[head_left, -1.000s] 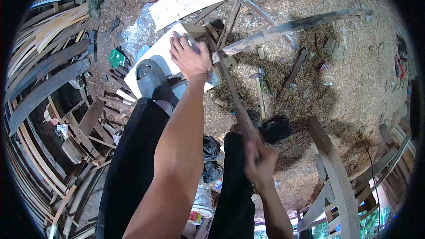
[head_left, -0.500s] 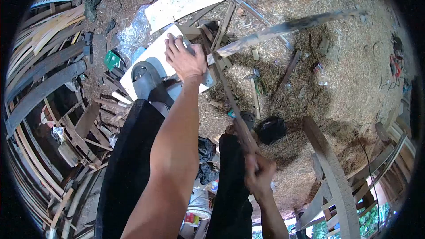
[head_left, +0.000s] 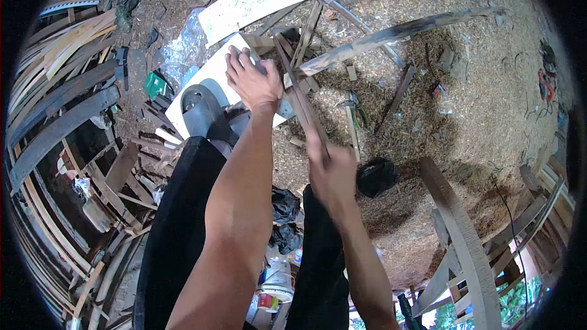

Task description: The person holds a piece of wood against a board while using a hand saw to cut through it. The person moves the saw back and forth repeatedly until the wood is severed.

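Note:
My left hand (head_left: 254, 82) presses down with fingers spread on a pale, white-faced board (head_left: 214, 67). Close by its thumb is the near end of a long wooden strip (head_left: 379, 40), which stretches off to the upper right. My right hand (head_left: 333, 177) is closed round the handle end of a handsaw (head_left: 301, 101). The brown saw blade crosses the strip near that end, just right of my left hand. The handle is mostly hidden in my blurred fingers. My foot in a dark grey sandal (head_left: 205, 113) rests on the white board.
Pliers (head_left: 358, 110) lie on the sawdust-covered ground, with a black plastic bag (head_left: 376, 177) nearer me. A wooden beam (head_left: 458, 232) rises at right. Stacked wood strips (head_left: 55, 110) line the left side. A white bucket (head_left: 278, 281) stands below, between my legs.
My right hand has moved up and left, pushing the handsaw forward across the strip. The strip's far end has shifted slightly. My left hand stays almost in place.

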`<action>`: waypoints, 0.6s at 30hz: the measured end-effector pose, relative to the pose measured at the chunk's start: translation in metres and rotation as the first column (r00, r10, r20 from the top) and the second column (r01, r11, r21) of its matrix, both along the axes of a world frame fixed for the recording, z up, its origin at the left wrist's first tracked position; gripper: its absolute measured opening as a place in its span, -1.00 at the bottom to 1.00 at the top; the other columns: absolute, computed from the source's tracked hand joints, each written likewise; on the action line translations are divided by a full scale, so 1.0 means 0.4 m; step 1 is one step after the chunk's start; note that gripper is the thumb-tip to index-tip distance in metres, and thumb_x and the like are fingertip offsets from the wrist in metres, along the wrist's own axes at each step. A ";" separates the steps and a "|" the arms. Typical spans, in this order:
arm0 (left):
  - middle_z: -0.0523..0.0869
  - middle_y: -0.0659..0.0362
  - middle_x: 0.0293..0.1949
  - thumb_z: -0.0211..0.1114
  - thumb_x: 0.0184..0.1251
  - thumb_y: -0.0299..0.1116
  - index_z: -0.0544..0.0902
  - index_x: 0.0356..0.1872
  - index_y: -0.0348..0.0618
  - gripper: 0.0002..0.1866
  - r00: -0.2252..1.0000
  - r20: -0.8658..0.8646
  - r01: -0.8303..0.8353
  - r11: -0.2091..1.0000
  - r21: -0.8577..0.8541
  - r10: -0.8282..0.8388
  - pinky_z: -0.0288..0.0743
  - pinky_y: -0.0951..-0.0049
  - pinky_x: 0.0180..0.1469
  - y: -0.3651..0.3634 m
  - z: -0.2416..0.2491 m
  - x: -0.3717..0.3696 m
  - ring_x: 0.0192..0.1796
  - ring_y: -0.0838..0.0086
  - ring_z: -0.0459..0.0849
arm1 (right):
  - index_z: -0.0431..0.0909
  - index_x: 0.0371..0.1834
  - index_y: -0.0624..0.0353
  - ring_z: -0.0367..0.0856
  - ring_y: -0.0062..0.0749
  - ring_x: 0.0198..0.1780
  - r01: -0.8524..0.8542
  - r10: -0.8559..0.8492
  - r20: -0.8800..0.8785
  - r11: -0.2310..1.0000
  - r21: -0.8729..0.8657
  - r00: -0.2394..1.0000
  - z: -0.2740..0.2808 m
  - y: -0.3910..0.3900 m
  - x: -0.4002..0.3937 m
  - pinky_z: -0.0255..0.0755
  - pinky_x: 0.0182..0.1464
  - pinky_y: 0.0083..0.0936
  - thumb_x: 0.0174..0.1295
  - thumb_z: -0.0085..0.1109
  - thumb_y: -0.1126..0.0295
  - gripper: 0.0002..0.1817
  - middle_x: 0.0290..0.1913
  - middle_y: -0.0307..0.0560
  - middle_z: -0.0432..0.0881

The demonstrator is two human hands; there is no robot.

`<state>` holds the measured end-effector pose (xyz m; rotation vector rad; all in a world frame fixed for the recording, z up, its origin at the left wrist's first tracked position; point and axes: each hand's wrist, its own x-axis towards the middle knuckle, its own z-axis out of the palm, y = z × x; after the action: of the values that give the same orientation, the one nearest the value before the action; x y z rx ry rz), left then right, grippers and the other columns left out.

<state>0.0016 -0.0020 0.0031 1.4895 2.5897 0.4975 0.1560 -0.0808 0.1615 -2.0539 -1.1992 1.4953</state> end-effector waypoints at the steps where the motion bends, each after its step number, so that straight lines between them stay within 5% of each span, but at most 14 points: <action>1: 0.31 -0.10 0.43 0.07 0.18 -0.21 0.49 0.17 -0.27 -0.46 1.000 0.004 -0.005 1.000 0.003 0.005 -0.04 -0.07 0.49 0.005 -0.001 0.002 0.51 0.01 0.14 | 0.65 -0.51 0.35 0.66 0.20 -0.46 0.079 -0.078 -0.024 0.995 0.067 0.997 0.047 -0.059 0.029 0.49 -0.42 -0.18 0.31 0.18 0.18 -0.59 -0.51 0.38 0.59; 3: 0.31 -0.09 0.43 0.07 0.18 -0.20 0.49 0.17 -0.27 -0.46 1.000 0.011 -0.014 1.000 -0.007 0.014 -0.04 -0.06 0.49 0.001 0.002 0.002 0.51 0.01 0.14 | 0.69 -0.24 0.37 0.41 -0.63 -0.62 -0.106 0.101 0.048 0.988 0.109 0.994 0.095 -0.205 0.125 0.31 -0.55 -0.40 0.42 0.07 0.20 -0.61 -0.74 -0.01 0.33; 4: 0.32 -0.10 0.43 0.07 0.18 -0.20 0.48 0.17 -0.27 -0.46 1.000 0.007 -0.012 1.000 0.002 0.012 -0.04 -0.05 0.50 0.000 0.006 0.004 0.51 0.01 0.15 | 0.69 -0.24 0.37 0.41 -0.63 -0.62 -0.112 0.108 0.042 0.988 0.109 0.993 0.105 -0.219 0.149 0.31 -0.55 -0.40 0.42 0.07 0.20 -0.61 -0.74 -0.01 0.33; 6: 0.31 -0.10 0.43 0.07 0.18 -0.19 0.48 0.17 -0.27 -0.46 1.000 -0.003 -0.016 1.000 -0.010 0.016 -0.04 -0.05 0.50 0.001 0.005 0.000 0.51 0.01 0.15 | 0.67 -0.06 0.36 0.40 -0.62 -0.64 -0.151 0.150 0.020 0.988 0.043 0.988 0.119 -0.232 0.169 0.32 -0.57 -0.39 0.43 0.03 0.24 -0.63 -0.74 0.01 0.31; 8: 0.31 -0.11 0.43 0.08 0.18 -0.19 0.47 0.18 -0.28 -0.45 1.000 -0.004 -0.013 1.000 -0.017 0.013 -0.04 -0.05 0.50 0.003 0.001 0.001 0.51 -0.01 0.14 | 0.65 -0.49 0.32 0.66 0.08 -0.53 -0.094 0.095 0.015 0.995 -0.025 0.995 0.070 -0.165 0.124 0.47 -0.47 -0.27 0.27 0.23 0.31 -0.72 -0.55 0.26 0.60; 11: 0.31 -0.11 0.43 0.09 0.18 -0.21 0.47 0.17 -0.28 -0.46 1.000 0.007 0.004 1.000 -0.012 -0.004 -0.04 -0.06 0.50 -0.001 -0.003 -0.003 0.51 -0.01 0.14 | 0.68 -0.49 0.29 0.64 0.20 -0.49 -0.073 0.062 0.074 0.984 0.161 0.995 -0.088 -0.014 0.006 0.52 -0.40 -0.08 0.31 0.19 0.10 -0.57 -0.56 0.27 0.60; 13: 0.31 -0.11 0.42 0.09 0.18 -0.21 0.48 0.16 -0.28 -0.47 1.000 0.002 0.015 1.000 0.005 -0.015 -0.03 -0.06 0.50 0.002 -0.003 -0.004 0.51 -0.01 0.14 | 0.67 -0.50 0.29 0.67 0.21 -0.41 -0.176 0.174 0.117 0.984 0.005 0.978 -0.131 0.094 -0.044 0.52 -0.33 -0.02 0.33 0.13 0.03 -0.50 -0.54 0.27 0.61; 18: 0.31 -0.11 0.42 0.10 0.17 -0.23 0.48 0.13 -0.27 -0.49 1.000 0.004 0.004 1.000 0.007 -0.004 -0.02 -0.07 0.49 0.002 0.002 0.001 0.50 -0.01 0.15 | 0.66 -0.50 0.30 0.67 0.23 -0.35 -0.071 0.075 0.066 0.996 -0.062 0.995 -0.067 0.081 -0.041 0.54 -0.27 -0.11 0.35 0.12 0.02 -0.49 -0.50 0.29 0.63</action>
<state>0.0021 -0.0013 0.0041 1.4944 2.5842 0.5090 0.1398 -0.0482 0.1349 -2.1377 -1.2838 1.5220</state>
